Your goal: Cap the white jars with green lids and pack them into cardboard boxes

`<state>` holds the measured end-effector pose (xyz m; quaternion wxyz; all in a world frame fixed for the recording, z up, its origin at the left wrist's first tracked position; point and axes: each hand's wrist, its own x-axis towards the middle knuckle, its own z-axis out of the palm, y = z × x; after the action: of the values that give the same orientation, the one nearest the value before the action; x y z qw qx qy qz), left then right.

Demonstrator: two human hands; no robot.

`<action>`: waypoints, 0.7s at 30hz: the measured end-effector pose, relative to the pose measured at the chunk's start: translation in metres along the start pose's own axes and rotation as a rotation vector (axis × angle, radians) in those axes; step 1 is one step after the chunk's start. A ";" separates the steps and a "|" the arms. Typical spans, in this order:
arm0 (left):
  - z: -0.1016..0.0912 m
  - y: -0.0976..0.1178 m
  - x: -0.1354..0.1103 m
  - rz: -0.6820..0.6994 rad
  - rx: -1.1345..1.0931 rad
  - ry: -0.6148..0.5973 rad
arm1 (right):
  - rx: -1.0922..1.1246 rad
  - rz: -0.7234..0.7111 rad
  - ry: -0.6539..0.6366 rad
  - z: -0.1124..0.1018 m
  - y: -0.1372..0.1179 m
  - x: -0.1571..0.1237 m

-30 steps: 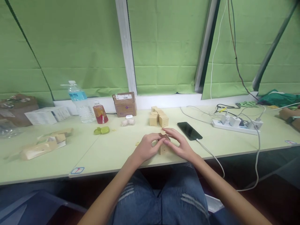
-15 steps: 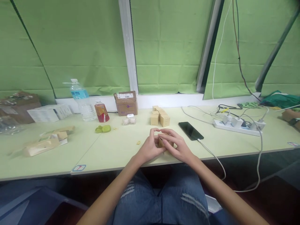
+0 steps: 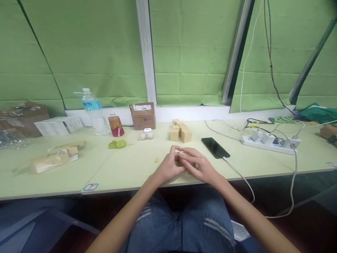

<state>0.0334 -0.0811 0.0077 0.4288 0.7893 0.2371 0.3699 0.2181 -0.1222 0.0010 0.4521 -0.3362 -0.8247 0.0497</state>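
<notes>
Between my two hands, near the table's front edge, is a small cardboard box [image 3: 182,160], mostly covered by fingers. My left hand [image 3: 170,164] curls round its left side, thumb low and index finger arched over the top. From the right, my right hand [image 3: 198,164] closes on the same box, its fingers lying across the upper face. Just behind the hands stand several similar small cardboard boxes [image 3: 186,135] in a tight group. A tiny yellowish piece [image 3: 156,160] lies on the table left of my left hand.
A black phone [image 3: 215,147] with a white cable lies to the right, before a power strip [image 3: 267,144]. Leftward stand a red drink bottle [image 3: 116,125], a water bottle [image 3: 96,117], a brown carton [image 3: 143,117], a green case [image 3: 117,144] and torn packaging [image 3: 56,158].
The right hand's fingers have shifted slightly down over the box. The whole view has moved a little, so the table items appear slightly further right.
</notes>
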 end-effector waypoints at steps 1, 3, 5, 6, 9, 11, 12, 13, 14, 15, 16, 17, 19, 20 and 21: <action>0.000 0.000 0.000 0.001 0.002 0.004 | 0.011 0.000 -0.011 0.000 0.001 0.000; 0.001 0.001 0.000 0.007 0.028 0.016 | 0.034 0.014 -0.026 0.000 0.002 0.000; 0.001 0.002 0.000 0.023 0.092 0.028 | 0.039 0.043 0.008 0.001 0.003 -0.001; 0.000 0.002 0.000 0.029 0.154 0.043 | 0.030 0.057 0.060 0.001 0.003 -0.001; -0.008 -0.003 0.001 0.018 0.470 0.157 | -0.014 0.103 0.270 0.003 0.004 -0.001; -0.019 -0.009 0.006 -0.024 0.702 0.259 | -0.034 0.128 0.344 0.005 0.005 -0.001; -0.026 -0.013 0.011 -0.053 0.785 0.302 | -0.041 0.136 0.350 0.005 0.005 -0.001; -0.032 -0.017 0.017 -0.085 0.841 0.333 | -0.048 0.139 0.345 0.006 0.005 0.000; -0.039 -0.020 0.025 -0.118 0.876 0.353 | -0.056 0.136 0.333 0.007 0.006 0.000; -0.045 -0.023 0.035 -0.152 0.893 0.362 | -0.064 0.130 0.317 0.008 0.006 0.000; -0.050 -0.025 0.046 -0.191 0.898 0.361 | -0.073 0.125 0.297 0.010 0.006 0.000; -0.054 -0.027 0.057 -0.237 0.888 0.362 | -0.082 0.118 0.282 0.011 0.007 0.000; -0.056 -0.032 0.080 -0.348 0.803 0.363 | -0.098 0.106 0.269 0.012 0.008 0.000; -0.054 -0.034 0.090 -0.384 0.740 0.372 | -0.102 0.102 0.268 0.013 0.008 0.000; -0.051 -0.037 0.099 -0.408 0.678 0.384 | -0.105 0.100 0.269 0.013 0.009 0.000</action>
<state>0.0519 0.0321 0.0326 0.1580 0.7394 0.5716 0.3187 0.2122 -0.1124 -0.0104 0.5375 -0.4035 -0.7403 -0.0164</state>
